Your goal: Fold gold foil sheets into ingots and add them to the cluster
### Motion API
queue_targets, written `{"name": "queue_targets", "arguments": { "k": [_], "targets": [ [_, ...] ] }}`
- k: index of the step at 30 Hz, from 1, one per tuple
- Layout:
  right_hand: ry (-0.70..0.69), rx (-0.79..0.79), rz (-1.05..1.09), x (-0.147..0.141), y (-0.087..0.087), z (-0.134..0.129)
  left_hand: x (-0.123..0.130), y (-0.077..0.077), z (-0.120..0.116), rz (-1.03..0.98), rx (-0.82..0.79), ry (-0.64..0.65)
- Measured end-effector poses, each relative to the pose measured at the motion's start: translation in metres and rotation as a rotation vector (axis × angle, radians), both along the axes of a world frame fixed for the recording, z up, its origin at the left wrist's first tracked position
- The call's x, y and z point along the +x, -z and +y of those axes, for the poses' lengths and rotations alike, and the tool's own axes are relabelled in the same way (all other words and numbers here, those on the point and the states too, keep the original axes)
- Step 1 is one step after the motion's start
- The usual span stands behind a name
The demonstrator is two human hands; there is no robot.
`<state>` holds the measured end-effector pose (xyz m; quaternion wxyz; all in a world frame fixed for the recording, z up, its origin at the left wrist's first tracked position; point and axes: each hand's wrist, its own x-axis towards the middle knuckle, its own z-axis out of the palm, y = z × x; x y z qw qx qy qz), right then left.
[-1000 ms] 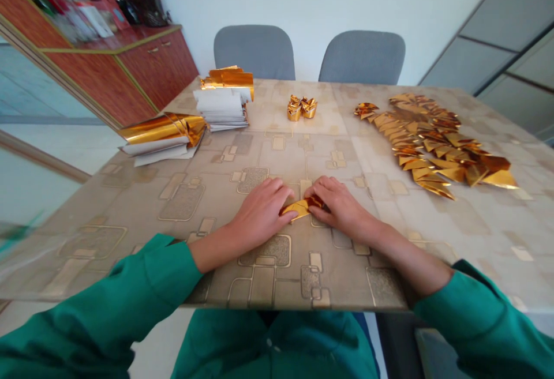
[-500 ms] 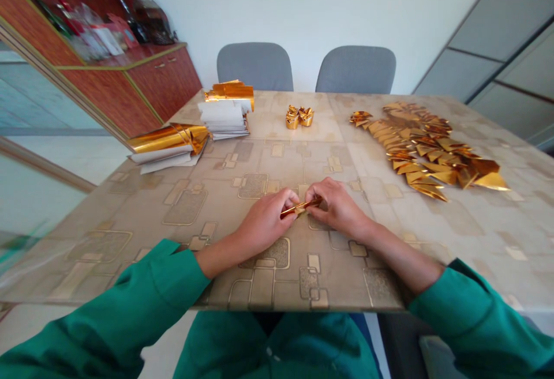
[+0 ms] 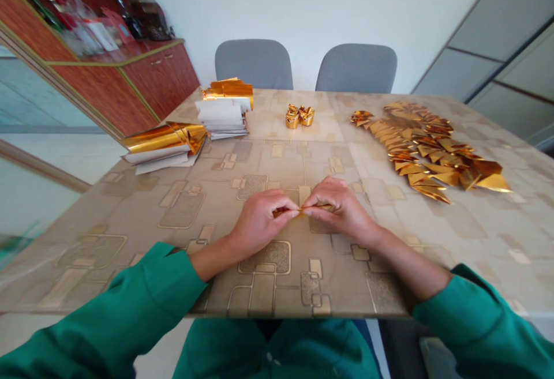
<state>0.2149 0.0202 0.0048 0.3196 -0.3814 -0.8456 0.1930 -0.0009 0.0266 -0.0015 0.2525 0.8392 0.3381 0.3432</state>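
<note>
A narrow folded piece of gold paper [image 3: 301, 211] lies between my two hands, over the middle of the table, mostly covered by the fingers. My left hand [image 3: 264, 217] pinches its left part between thumb and fingers. On the right part, my right hand [image 3: 335, 209] has a like pinch. The fingertips of both hands nearly meet at the paper's middle. Farther back stand small folded gold paper shapes [image 3: 299, 116]. To the right, many folded gold pieces [image 3: 433, 148] are spread in overlapping rows.
The patterned table [image 3: 182, 281] has gold-and-white paper stacks [image 3: 223, 116] and a gold paper bundle [image 3: 164, 142] at its left back. Two grey chairs [image 3: 254, 63] stand behind it. A reddish wooden cabinet [image 3: 147, 79] is at the far left.
The fingertips of both hands have come closer together at the middle of the gold paper, and less of it shows between them. The view has shifted slightly.
</note>
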Motion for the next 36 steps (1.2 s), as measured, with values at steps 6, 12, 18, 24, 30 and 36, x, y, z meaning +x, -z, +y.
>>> {"name": "queue_targets", "arguments": {
  "k": [6, 12, 18, 24, 30, 36],
  "targets": [
    [0.017, -0.245, 0.22, 0.021, 0.002, 0.011, -0.004, -0.004, 0.004, -0.15, -0.368, 0.002],
    [0.067, -0.299, 0.205, 0.034, -0.002, 0.015, -0.008, -0.004, 0.009, -0.211, -0.538, -0.036],
    [0.15, -0.193, 0.237, 0.031, -0.01, 0.009, -0.007, -0.002, 0.006, -0.173, -0.389, -0.028],
    [-0.101, 0.018, 0.048, 0.005, -0.012, -0.002, -0.003, -0.003, 0.0, -0.085, 0.188, 0.043],
    [-0.049, 0.145, 0.004, 0.002, -0.011, -0.008, -0.006, -0.006, 0.0, -0.06, 0.454, -0.014],
    [0.062, 0.207, -0.007, -0.001, -0.011, -0.013, -0.006, -0.005, 0.001, -0.092, 0.333, -0.039]
  ]
}}
